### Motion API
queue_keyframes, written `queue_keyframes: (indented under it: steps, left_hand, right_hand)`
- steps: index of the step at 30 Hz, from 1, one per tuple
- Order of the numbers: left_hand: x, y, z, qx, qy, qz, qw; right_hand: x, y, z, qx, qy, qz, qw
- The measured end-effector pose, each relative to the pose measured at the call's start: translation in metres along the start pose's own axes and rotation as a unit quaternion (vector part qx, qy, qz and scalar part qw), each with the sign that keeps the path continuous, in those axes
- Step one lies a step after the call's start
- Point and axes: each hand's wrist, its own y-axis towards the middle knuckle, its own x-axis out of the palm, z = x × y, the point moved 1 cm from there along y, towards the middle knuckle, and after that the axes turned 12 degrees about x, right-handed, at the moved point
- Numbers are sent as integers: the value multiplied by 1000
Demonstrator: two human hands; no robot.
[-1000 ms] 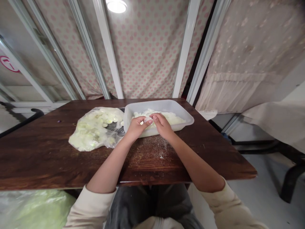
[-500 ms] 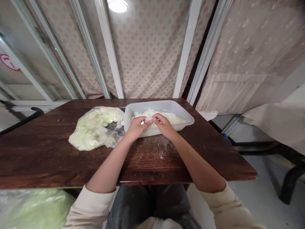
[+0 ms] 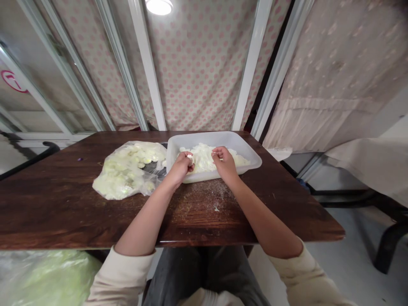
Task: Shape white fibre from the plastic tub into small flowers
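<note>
A clear plastic tub point(image 3: 245, 149) stands on the dark wooden table point(image 3: 63, 204), holding a mound of white food pieces point(image 3: 205, 158). My left hand point(image 3: 180, 168) reaches over the tub's left wall and pinches a small white piece point(image 3: 190, 157) between its fingertips. My right hand point(image 3: 225, 163) rests on the mound with its fingers drawn together, and their tips hide whatever lies under them. Left of the tub lies a clear plastic bag point(image 3: 124, 174) of pale green-white pieces.
Pale crumbs point(image 3: 216, 197) are scattered on the table in front of the tub. A crumpled white sheet point(image 3: 279, 153) sits at the far right corner. Below the table's front edge is a green-tinted plastic bag point(image 3: 44, 278). Polka-dot fabric and white bars stand behind the table.
My hands, nearly touching over the tub's front half earlier, have moved apart and farther onto the mound. The left hand has shifted left, and the right hand has shifted right and forward.
</note>
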Motion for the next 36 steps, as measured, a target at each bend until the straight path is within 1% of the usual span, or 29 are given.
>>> queue_keyframes:
  steps: [3,6,10,14,16,19,21,25,29,30,32,36]
  left_hand:
    - [0,-1,1,40,-9,6,999]
    - [1,-4,4,61,-15,3,998]
    - [2,-7,6,87,26,-15,996]
    - [2,-10,4,95,64,-46,992]
    - [2,-10,4,104,75,-66,990]
    - [2,-9,3,124,66,-85,986]
    - [1,-7,2,126,53,-89,987]
    - [0,-6,-1,116,49,-102,987]
    - [1,-7,-1,128,65,-112,983]
    - [2,-7,-1,135,69,-110,982]
    - [3,-9,2,144,77,-105,981]
    - [5,-12,7,120,100,-115,981]
  right_hand:
    - [0,0,-1,4,6,-4,1000]
    - [1,0,-1,-1,6,-8,1000]
    - [1,1,1,-10,5,-12,1000]
    - [1,-1,-2,-18,1,-17,1000]
    - [2,-5,-5,-37,-10,-43,998]
    - [5,-11,-10,-73,-43,-128,988]
    - [6,-13,-12,-84,-58,-169,980]
    - [2,-12,-16,-67,-30,-190,979]
    - [-5,-9,-19,-68,19,-250,966]
    - [-6,-8,-19,-67,29,-258,963]
    - [-6,-7,-17,-63,49,-254,964]
    - [-4,-4,-12,-53,84,-229,968]
